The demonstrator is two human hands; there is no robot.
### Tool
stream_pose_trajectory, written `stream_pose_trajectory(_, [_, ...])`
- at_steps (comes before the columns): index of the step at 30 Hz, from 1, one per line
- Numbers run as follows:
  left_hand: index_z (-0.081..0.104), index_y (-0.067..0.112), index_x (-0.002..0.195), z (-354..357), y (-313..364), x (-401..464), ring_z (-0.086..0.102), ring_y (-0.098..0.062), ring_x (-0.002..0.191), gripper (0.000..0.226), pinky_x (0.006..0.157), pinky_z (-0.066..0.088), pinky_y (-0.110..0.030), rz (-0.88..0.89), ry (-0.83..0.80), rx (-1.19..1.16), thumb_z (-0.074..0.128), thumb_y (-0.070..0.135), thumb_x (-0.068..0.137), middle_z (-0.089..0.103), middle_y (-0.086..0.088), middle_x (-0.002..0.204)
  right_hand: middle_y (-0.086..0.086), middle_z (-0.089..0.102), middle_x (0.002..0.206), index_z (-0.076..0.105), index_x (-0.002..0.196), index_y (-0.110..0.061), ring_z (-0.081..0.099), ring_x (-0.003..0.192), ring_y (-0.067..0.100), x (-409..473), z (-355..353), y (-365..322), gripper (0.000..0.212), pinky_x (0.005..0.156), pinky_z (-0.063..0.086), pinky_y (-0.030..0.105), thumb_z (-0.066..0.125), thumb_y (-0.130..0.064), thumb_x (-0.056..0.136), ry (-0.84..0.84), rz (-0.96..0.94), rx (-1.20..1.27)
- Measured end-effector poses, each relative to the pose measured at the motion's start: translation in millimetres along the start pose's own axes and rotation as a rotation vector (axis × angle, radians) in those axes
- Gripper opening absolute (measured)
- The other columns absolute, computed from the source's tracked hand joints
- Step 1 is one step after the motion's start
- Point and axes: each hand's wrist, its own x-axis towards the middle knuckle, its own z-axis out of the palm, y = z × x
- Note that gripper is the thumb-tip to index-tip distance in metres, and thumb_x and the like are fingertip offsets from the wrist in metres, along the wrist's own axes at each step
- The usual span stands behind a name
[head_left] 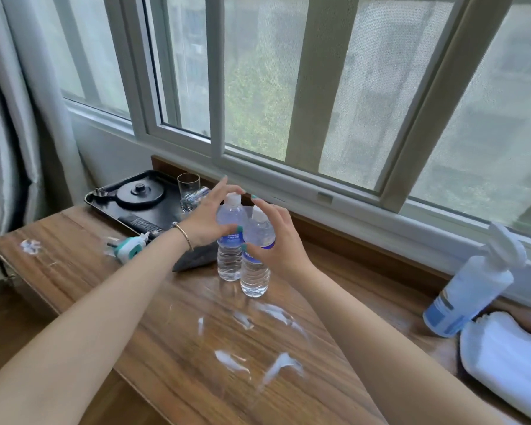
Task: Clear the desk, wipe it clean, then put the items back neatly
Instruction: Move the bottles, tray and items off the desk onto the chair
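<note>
- Two water bottles stand upright on the desk (172,348), touching side by side near its far edge below the window (288,87).
- The left hand (207,214) curls round the upper part of the left bottle (230,256), thumb on the near side at the label, fingers reaching past the white cap.
- The right hand (278,237) curls round the right bottle (255,277) at its shoulder and label, thumb in front, index finger arched above the cap.
- A bracelet (184,236) sits on the left wrist.
- A black tray (126,207) lies at the desk's far left corner with a glass (188,184) standing at its far right.
- A small white-and-teal plug-in device (129,248) lies on the desk just in front of the tray.
- White smears (233,361) streak the wood near the front.
- On the right, a spray bottle (469,289) leans beside a folded white cloth (503,360).
</note>
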Motion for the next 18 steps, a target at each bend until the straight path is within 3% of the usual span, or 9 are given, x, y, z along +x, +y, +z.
stream_pose_trajectory(5, [0.034, 0.046, 0.126, 2.0, -8.5, -1.2, 0.016, -0.005, 0.143, 0.074, 0.107, 0.031, -0.029, 0.064, -0.056, -0.021, 0.078, 0.011, 0.077, 0.019, 0.012, 0.153, -0.002, 0.042, 0.142, 0.041, 0.142, -0.035, 0.033, 0.124, -0.002, 2.2, 8.7, 2.4, 0.079, 0.092, 0.022, -0.005, 0.08, -0.013, 0.077, 0.001, 0.009, 0.003])
stream_pose_trajectory(7, [0.031, 0.046, 0.128, 4.2, -6.8, -3.2, 0.044, 0.001, 0.12, 0.077, 0.093, 0.038, -0.015, 0.096, -0.06, -0.016, 0.078, 0.012, 0.076, 0.029, 0.028, 0.139, -0.008, 0.043, 0.143, 0.04, 0.141, -0.036, 0.033, 0.131, 0.004, 2.2, 9.1, 3.6, 0.078, 0.094, 0.023, -0.001, 0.079, -0.011, 0.078, 0.002, 0.012, 0.013])
stream_pose_trajectory(8, [0.029, 0.051, 0.126, 5.6, -4.9, -4.7, 0.049, 0.004, 0.105, 0.08, 0.085, 0.038, -0.008, 0.113, -0.051, -0.011, 0.078, 0.014, 0.075, 0.029, 0.036, 0.133, -0.013, 0.042, 0.142, 0.038, 0.14, -0.037, 0.034, 0.132, 0.004, 2.6, 8.7, 4.0, 0.078, 0.095, 0.023, 0.001, 0.079, -0.01, 0.079, -0.001, 0.017, 0.013])
stream_pose_trajectory(9, [0.025, 0.059, 0.124, 7.2, -4.4, -5.7, 0.048, 0.005, 0.101, 0.084, 0.081, 0.037, -0.005, 0.129, -0.039, -0.011, 0.077, 0.016, 0.074, 0.028, 0.042, 0.128, -0.019, 0.04, 0.14, 0.037, 0.141, -0.038, 0.034, 0.131, 0.002, 3.2, 7.9, 4.7, 0.079, 0.095, 0.023, 0.003, 0.078, -0.01, 0.079, -0.004, 0.021, 0.006])
stream_pose_trajectory(11, [0.021, 0.067, 0.121, 10.2, -5.3, -6.1, 0.042, 0.003, 0.107, 0.091, 0.081, 0.036, -0.003, 0.142, -0.021, -0.014, 0.077, 0.014, 0.073, 0.025, 0.048, 0.127, -0.027, 0.037, 0.135, 0.036, 0.142, -0.037, 0.033, 0.125, -0.005, 3.6, 6.8, 5.4, 0.081, 0.094, 0.023, 0.003, 0.078, -0.01, 0.079, -0.009, 0.028, -0.01])
stream_pose_trajectory(13, [0.024, 0.06, 0.124, 12.3, -8.2, -5.6, 0.04, 0.001, 0.107, 0.089, 0.078, 0.038, -0.004, 0.149, -0.007, -0.02, 0.078, 0.009, 0.075, 0.024, 0.047, 0.129, -0.027, 0.037, 0.135, 0.036, 0.143, -0.034, 0.033, 0.123, -0.006, 2.5, 6.6, 4.0, 0.081, 0.093, 0.024, 0.002, 0.079, -0.011, 0.079, -0.019, 0.038, -0.022])
stream_pose_trajectory(18, [0.029, 0.043, 0.13, 13.3, -13.4, -7.5, 0.045, -0.009, 0.105, 0.082, 0.073, 0.039, -0.012, 0.123, 0.015, -0.009, 0.077, 0.006, 0.075, 0.03, 0.036, 0.132, -0.012, 0.045, 0.144, 0.032, 0.142, -0.043, 0.042, 0.129, 0.009, 1.0, 6.5, 3.6, 0.082, 0.097, 0.037, 0.024, 0.079, -0.018, 0.08, -0.033, 0.059, -0.057])
